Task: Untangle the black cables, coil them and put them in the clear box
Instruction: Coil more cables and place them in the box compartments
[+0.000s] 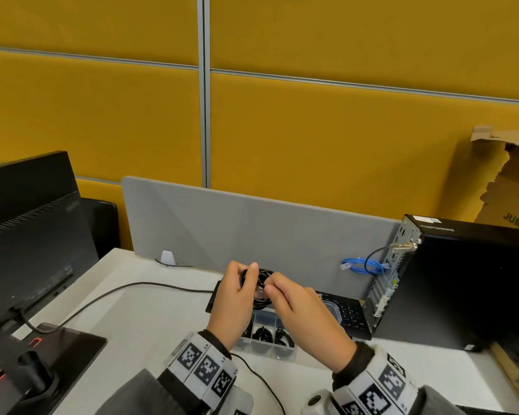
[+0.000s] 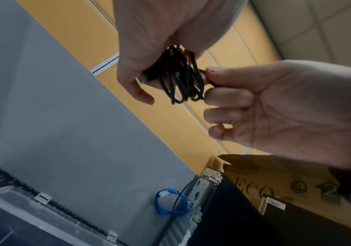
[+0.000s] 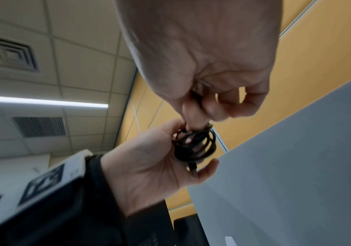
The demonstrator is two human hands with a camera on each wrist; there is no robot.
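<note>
Our clear box (image 1: pixel 262 348) already holds coiled black cables (image 1: pixel 262 333); both hands' fingers (image 1: pixel 253 275) pinch another coil (image 2: pixel 180 79). A cardboard box (image 2: pixel 275 186) reads "ECO".

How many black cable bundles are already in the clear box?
2 show, side by side in the near compartments of the clear box: one coil left, another right. The hands hide much of the box, so more may be hidden.

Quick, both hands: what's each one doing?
Left hand: holds the coiled black cable.
Right hand: fingertips pinch the same coil's end.
</note>
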